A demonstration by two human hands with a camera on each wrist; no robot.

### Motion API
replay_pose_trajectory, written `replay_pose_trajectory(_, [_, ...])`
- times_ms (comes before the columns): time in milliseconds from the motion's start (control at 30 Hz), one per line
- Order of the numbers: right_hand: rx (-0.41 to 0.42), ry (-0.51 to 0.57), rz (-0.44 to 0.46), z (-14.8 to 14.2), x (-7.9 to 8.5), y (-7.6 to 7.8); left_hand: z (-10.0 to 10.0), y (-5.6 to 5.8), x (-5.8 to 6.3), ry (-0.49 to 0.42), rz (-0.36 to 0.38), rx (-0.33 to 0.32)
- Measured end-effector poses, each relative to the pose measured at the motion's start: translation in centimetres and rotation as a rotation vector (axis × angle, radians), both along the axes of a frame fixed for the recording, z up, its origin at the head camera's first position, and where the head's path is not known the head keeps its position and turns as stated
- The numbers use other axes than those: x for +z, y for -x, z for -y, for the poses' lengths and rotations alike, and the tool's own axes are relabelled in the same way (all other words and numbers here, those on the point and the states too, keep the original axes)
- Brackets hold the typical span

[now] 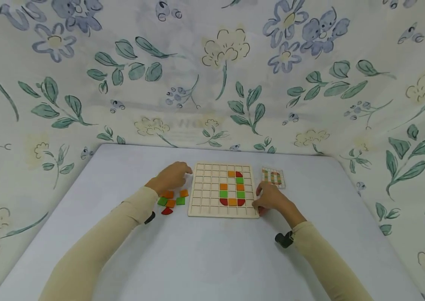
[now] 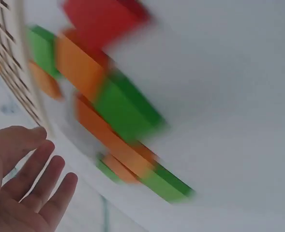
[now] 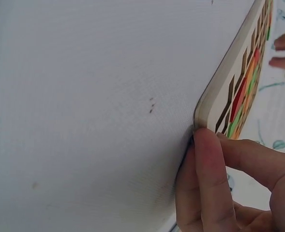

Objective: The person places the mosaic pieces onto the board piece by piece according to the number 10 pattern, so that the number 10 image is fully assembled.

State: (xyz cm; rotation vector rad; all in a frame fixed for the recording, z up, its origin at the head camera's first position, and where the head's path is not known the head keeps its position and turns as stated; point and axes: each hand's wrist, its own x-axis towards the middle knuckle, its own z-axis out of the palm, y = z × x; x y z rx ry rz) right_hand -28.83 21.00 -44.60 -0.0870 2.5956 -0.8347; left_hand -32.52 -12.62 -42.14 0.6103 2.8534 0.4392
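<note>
Several loose tiles (image 1: 170,203) at left on the bench (image 1: 216,259): orange, green, one red. Just beyond them, left hand (image 1: 171,175), fingers loosely extended, nothing seen in its hold; thumb and forefinger come right up to the board's left edge, contact uncertain.

Board (image 1: 206,190) mid-bench. Ten laid tiles (image 1: 240,195) in its right half, one to a cell, forming a ring with a gap at upper left. Step in hand reads as steadying or squaring the board. Best done low and even: slide it along the bench, lift no corner, since a tilt could spill tiles from their cells. Left fingertips belong on the frame, wrist clear of the loose pile.

Right hand (image 1: 272,197): thumb and fingers pinch the near right corner. Sound place, to my eye; it leaves the ring in sight. Light grip should do; a hard one may twist the board.

Card (image 1: 272,176) just beyond that hand, right of the board, printed with coloured shapes. Best left uncovered, for checking cells against.
</note>
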Motion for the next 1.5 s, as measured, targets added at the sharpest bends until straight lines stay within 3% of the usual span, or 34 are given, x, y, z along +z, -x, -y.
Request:
replay_pose_trajectory(100, [0.000, 0.007, 0.007, -0.1, 0.1, -0.1, 2.8, 0.2, -0.4, 0.041, 0.035, 0.074])
replay_pose_trajectory(267, [0.008, 0.010, 0.007, -0.3, 0.1, -0.3, 5.2, 0.5, -0.9, 0.034, 0.063, 0.077])
replay_pose_trajectory(633, [0.004, 0.051, 0.030, -0.2, 0.1, -0.3, 5.7, 0.9, -1.2, 0.016, 0.056, 0.119])
replay_pose_trajectory(900, [0.000, 0.048, 0.027, -0.3, 0.0, -0.2, 5.4, 1.4, -1.6, 0.003, 0.036, 0.110])
replay_pose_trajectory(1067, [-0.002, 0.040, 0.024, -0.4, 0.0, -0.2, 3.6, 1.9, -1.4, -0.037, 0.002, 0.072])
replay_pose_trajectory(1300, [-0.013, 0.031, 0.018, -0.5, 0.2, -0.2, -2.1, 2.0, -1.0, -0.095, -0.054, -0.029])
replay_pose_trajectory(1500, [0.002, 0.090, -0.001, -0.6, 0.0, -0.2, -6.5, 1.8, -1.0, -0.160, -0.102, -0.150])
